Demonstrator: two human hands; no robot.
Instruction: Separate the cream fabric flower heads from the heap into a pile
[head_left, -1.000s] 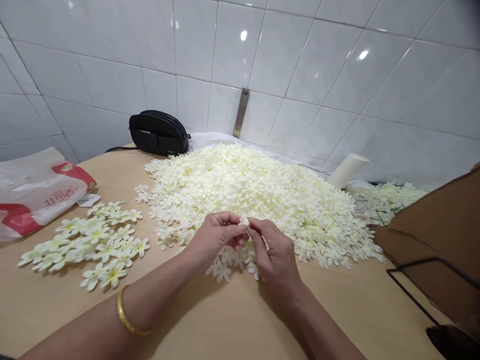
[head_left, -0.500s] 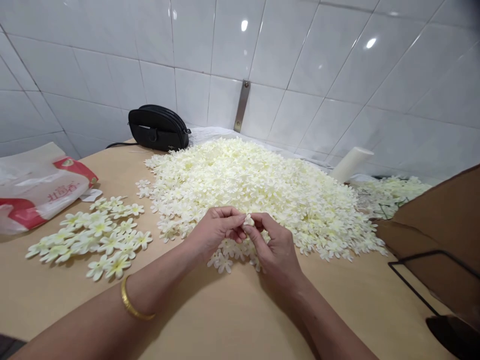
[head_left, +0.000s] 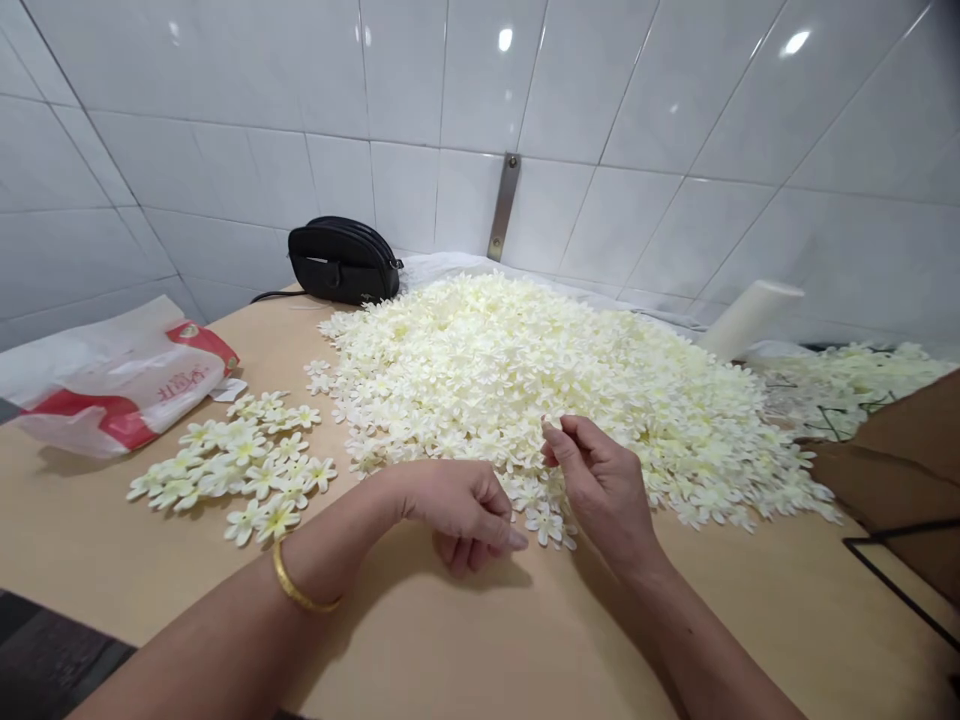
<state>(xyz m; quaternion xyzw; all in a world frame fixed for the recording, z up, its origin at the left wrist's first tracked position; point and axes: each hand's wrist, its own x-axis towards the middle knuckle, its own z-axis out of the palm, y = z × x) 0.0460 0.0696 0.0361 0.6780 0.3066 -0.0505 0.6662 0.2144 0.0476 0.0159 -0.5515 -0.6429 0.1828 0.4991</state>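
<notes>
A large heap of white artificial flowers (head_left: 510, 350) with pale yellow centres lies on the tabletop (head_left: 480, 640). My right hand (head_left: 604, 490) is closed in a pinch at the heap's front edge. A small pale bit of a flower (head_left: 547, 424) shows at its fingertips; the rest is hidden. My left hand (head_left: 461, 515), below a gold bangle (head_left: 296, 585), is turned palm down low over the table. Its fingers are curled in, and whatever they may hold is out of sight. Several loose flowers (head_left: 544, 523) lie between the two hands.
Left of the heap is a smaller flower group (head_left: 247, 460), beside a red-and-white plastic bag (head_left: 142, 385). A black pouch (head_left: 345, 260) stands near the tiled wall. On the right are a white roll (head_left: 750, 320), a cardboard piece (head_left: 892, 480) and more flowers (head_left: 862, 375).
My hands were together at a small flower and are now apart. The left has dropped toward the table and turned palm down; the right keeps its pinch. The view has shifted left.
</notes>
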